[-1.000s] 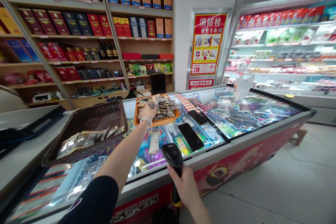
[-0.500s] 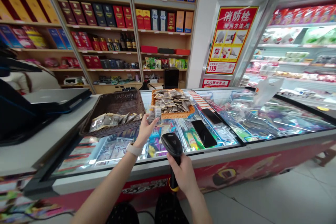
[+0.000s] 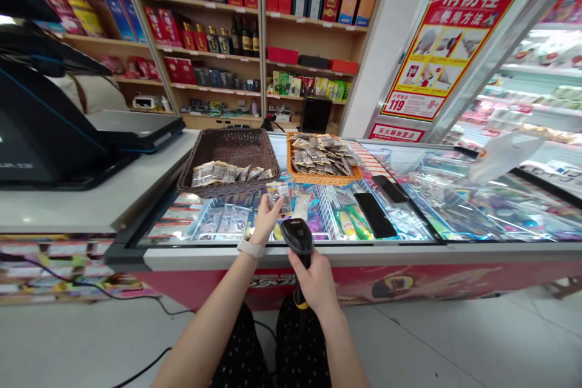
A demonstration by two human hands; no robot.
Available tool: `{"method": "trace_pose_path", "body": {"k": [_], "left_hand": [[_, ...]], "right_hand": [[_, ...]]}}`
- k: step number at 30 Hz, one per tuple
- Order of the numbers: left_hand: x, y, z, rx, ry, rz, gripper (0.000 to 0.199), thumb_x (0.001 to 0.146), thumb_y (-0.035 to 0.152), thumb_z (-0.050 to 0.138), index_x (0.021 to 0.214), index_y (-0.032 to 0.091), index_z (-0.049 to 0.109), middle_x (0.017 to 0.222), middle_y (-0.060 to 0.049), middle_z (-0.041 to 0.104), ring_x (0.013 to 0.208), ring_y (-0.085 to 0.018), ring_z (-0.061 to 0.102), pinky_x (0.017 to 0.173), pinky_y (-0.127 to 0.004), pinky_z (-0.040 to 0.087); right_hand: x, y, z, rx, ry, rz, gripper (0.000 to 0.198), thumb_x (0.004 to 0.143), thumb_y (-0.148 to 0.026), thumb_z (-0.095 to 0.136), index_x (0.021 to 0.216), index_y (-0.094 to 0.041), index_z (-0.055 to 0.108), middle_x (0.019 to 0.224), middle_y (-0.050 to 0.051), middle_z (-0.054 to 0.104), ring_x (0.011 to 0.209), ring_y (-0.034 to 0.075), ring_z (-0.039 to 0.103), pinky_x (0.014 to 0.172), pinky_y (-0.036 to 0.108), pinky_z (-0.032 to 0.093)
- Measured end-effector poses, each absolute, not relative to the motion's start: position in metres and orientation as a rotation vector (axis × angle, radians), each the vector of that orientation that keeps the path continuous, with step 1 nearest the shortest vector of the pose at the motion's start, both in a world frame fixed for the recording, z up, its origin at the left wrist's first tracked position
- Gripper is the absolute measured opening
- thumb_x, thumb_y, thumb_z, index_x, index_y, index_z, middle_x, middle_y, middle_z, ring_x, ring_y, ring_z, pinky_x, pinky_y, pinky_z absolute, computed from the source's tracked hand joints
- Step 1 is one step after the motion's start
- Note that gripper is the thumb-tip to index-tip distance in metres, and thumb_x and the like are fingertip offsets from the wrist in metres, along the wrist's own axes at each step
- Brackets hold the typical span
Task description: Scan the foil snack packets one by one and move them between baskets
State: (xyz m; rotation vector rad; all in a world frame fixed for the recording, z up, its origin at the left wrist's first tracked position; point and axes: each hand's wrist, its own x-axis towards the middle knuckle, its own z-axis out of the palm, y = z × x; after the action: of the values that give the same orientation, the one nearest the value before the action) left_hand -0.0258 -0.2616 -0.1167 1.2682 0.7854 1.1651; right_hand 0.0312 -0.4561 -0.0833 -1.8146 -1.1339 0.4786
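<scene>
The left hand (image 3: 266, 222) holds a packet (image 3: 278, 195), contents unclear; the right hand (image 3: 317, 282) grips a scanner (image 3: 297, 235).

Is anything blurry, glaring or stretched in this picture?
Head view: glare streaks the glass of the freezer; head view: the red sign looks slanted, probably lens distortion; head view: the lit shelves at right are smeared and pale, the packet in the left hand too soft to read, the scanner in the right hand fairly clear.

Pkts (image 3: 218, 173) in L bskt (image 3: 231, 144) & R bskt (image 3: 325, 180), both on frzr (image 3: 364, 248); phones (image 3: 375, 215) to R, shelves (image 3: 182, 1) bhnd.
</scene>
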Motion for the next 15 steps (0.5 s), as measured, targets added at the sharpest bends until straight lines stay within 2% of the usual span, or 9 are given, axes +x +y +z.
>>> {"method": "trace_pose_path", "body": {"k": [5, 15], "left_hand": [[-0.028, -0.269, -0.107, 1.287, 0.753, 1.16, 0.034, 0.083, 0.044, 0.071, 0.102, 0.019, 0.058, 0.101, -0.004, 0.069, 0.093, -0.016, 0.065, 0.084, -0.027, 0.051], [-0.029, -0.272, -0.104, 1.299, 0.749, 1.146, 0.033, 0.082, 0.043, 0.071, 0.095, 0.018, 0.053, 0.084, 0.001, 0.061, 0.075, -0.011, 0.058, 0.07, -0.022, 0.047]], "right_hand": [[0.031, -0.456, -0.079, -1.837, -1.121, 0.444, 0.053, 0.094, -0.057, 0.054, 0.109, -0.013, 0.078, 0.092, 0.017, 0.082, 0.094, 0.038, 0.077, 0.078, 0.037, 0.055], [0.03, -0.459, -0.078, -1.845, -1.145, 0.422, 0.053, 0.093, -0.058, 0.053, 0.104, -0.012, 0.08, 0.087, 0.018, 0.082, 0.089, 0.039, 0.077, 0.074, 0.037, 0.054]]}}
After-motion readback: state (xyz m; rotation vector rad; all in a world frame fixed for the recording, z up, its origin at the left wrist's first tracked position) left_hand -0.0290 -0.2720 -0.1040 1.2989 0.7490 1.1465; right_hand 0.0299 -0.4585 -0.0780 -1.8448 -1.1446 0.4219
